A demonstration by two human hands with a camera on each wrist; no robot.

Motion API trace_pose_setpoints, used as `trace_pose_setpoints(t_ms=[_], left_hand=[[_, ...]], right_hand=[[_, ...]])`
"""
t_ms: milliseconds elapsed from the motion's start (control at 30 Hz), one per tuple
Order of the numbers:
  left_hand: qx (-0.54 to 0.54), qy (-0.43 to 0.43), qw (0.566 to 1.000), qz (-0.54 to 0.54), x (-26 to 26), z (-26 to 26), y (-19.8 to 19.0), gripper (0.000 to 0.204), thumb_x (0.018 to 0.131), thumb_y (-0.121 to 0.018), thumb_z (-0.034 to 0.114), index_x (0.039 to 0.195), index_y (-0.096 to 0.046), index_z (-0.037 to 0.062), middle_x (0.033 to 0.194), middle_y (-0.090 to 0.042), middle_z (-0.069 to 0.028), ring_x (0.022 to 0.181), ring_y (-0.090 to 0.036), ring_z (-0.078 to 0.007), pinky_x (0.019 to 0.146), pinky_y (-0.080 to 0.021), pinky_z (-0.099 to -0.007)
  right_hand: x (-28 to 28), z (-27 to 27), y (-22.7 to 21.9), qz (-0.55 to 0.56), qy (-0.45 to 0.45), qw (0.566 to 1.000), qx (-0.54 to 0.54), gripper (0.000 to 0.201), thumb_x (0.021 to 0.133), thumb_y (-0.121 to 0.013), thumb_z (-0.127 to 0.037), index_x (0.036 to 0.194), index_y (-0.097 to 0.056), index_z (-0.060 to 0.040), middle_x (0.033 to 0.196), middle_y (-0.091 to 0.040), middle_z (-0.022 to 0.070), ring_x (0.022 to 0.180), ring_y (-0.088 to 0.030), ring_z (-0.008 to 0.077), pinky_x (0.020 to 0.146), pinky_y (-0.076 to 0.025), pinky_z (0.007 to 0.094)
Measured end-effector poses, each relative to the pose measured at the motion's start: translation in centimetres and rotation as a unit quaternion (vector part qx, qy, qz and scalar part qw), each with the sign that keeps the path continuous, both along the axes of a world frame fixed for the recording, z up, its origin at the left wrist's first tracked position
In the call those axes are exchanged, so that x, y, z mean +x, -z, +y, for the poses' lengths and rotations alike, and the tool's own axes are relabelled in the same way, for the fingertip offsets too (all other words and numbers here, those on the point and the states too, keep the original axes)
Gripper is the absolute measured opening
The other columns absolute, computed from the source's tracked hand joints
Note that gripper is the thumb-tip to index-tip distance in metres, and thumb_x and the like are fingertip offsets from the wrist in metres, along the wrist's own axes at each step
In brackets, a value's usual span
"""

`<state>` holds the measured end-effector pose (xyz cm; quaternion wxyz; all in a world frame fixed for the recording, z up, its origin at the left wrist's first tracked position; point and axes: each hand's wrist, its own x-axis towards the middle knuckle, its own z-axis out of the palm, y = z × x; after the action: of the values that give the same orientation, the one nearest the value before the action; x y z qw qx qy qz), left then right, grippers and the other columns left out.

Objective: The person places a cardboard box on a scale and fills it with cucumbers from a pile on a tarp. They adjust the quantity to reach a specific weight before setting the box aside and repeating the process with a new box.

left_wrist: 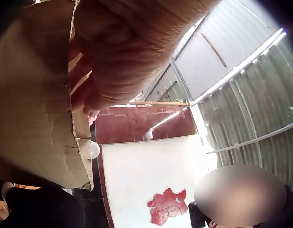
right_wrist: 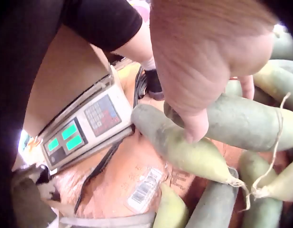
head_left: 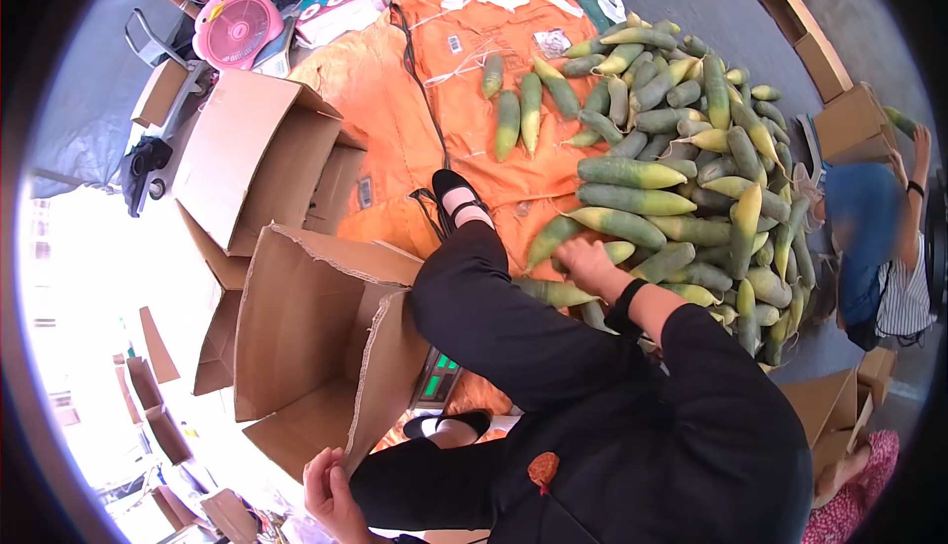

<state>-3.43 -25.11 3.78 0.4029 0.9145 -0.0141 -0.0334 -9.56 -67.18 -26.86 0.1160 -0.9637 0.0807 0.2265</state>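
Green-and-yellow radishes (head_left: 632, 198) lie heaped on an orange sheet (head_left: 444, 40). At the heap's near edge my right hand (head_left: 590, 266) grips one radish (right_wrist: 251, 124), its thumb and a finger on opposite sides in the right wrist view. A second radish (right_wrist: 184, 151) lies just beside the thumb. My left hand (head_left: 334, 497) is at the near edge of an open cardboard box (head_left: 296, 317), its fingers loosely bent. In the left wrist view that hand (left_wrist: 122, 52) is against the cardboard edge (left_wrist: 74, 109); exact fingertip contact is hidden.
The box stands by a scale (right_wrist: 87, 126) with lit green displays, beside my legs. More cartons (head_left: 237, 149) and a pink fan (head_left: 237, 26) are at the left. A person (head_left: 869, 238) at the right holds a radish (head_left: 900, 121); another sits lower right.
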Motion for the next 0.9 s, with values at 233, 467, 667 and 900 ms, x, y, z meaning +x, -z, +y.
trace_pose_setpoints(t_ms=[233, 467, 667, 900], left_hand=[[-0.034, 0.007, 0.999, 0.013, 0.9, 0.4, -0.7, 0.019, 0.091, -0.058, 0.006, 0.107, -0.063, -0.0032, 0.098, -0.068, -0.009, 0.089, -0.061, -0.0154, 0.081, -0.049, -0.0267], [-0.226, 0.041, 0.973, 0.021, 2.8, -1.7, -3.5, 0.033, 0.094, -0.052, 0.004, 0.126, -0.051, -0.0045, 0.106, -0.064, -0.0189, 0.098, -0.062, -0.0245, 0.087, -0.051, -0.0338], [-0.531, 0.025, 0.843, 0.084, 5.6, -2.4, -3.3, 0.058, 0.096, -0.048, 0.039, 0.14, -0.038, 0.0034, 0.129, -0.052, -0.0143, 0.115, -0.053, -0.0285, 0.093, -0.048, -0.0408], [-0.453, -0.084, 0.878, 0.129, 5.5, -0.7, -5.0, 0.054, 0.093, -0.051, 0.037, 0.132, -0.042, 0.0002, 0.123, -0.053, -0.0171, 0.102, -0.059, -0.0271, 0.089, -0.05, -0.0371]], right_hand=[[5.3, -4.6, -12.5, -0.442, 0.225, 0.845, 0.202, 0.055, 0.074, -0.073, -0.014, 0.123, -0.05, -0.0095, 0.112, -0.057, 0.0154, 0.107, -0.053, 0.0335, 0.091, -0.043, 0.0389], [11.5, 5.3, -29.4, -0.673, -0.059, 0.69, 0.26, 0.044, 0.074, -0.069, -0.012, 0.117, -0.056, -0.011, 0.114, -0.058, 0.0101, 0.111, -0.053, 0.0313, 0.093, -0.042, 0.042], [12.3, 20.8, -32.2, -0.731, -0.245, 0.48, 0.419, 0.015, 0.086, -0.057, -0.02, 0.101, -0.057, -0.0171, 0.107, -0.055, 0.0051, 0.113, -0.051, 0.0288, 0.093, -0.033, 0.0645], [12.4, 25.9, -27.8, -0.668, -0.316, 0.502, 0.45, 0.008, 0.079, -0.059, -0.016, 0.083, -0.054, -0.0125, 0.104, -0.055, 0.0044, 0.112, -0.049, 0.0245, 0.092, -0.036, 0.0544]])
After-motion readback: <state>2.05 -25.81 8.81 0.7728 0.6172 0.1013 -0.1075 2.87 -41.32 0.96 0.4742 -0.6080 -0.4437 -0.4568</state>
